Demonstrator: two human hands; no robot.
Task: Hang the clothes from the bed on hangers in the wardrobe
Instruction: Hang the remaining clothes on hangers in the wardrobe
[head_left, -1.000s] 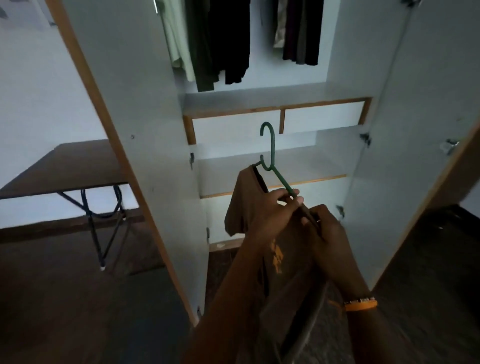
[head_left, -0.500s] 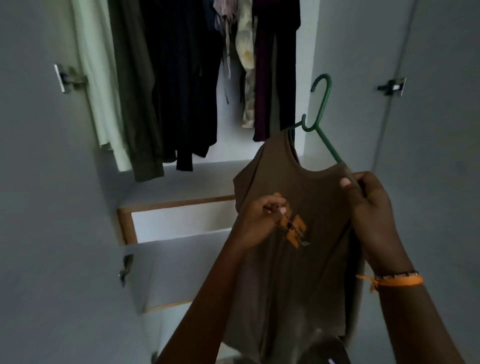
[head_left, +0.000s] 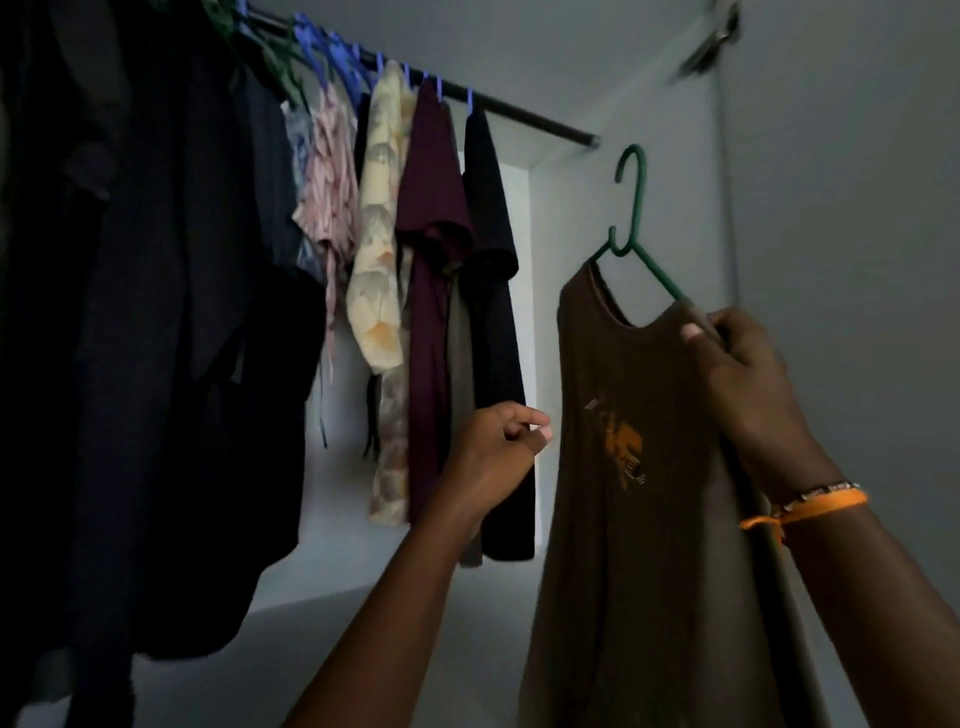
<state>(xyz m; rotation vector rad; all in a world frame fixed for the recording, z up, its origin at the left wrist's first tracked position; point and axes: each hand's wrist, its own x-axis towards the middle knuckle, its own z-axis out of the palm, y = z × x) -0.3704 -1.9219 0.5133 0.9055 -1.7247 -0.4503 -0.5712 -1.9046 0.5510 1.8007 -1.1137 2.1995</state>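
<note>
One grip carries everything: our right hand (head_left: 737, 364) pinches the brown shirt (head_left: 639, 467) and green hanger (head_left: 631, 218) at the shoulder, at 3 o'clock. Our left hand (head_left: 498, 447), loosely curled and holding nothing, hovers beside the shirt's edge. Only the left shoulder seems seated on the hanger, though dim light blurs this; the shirt could slide off before the hook reaches the rail (head_left: 530, 117) at 12 o'clock.
</note>
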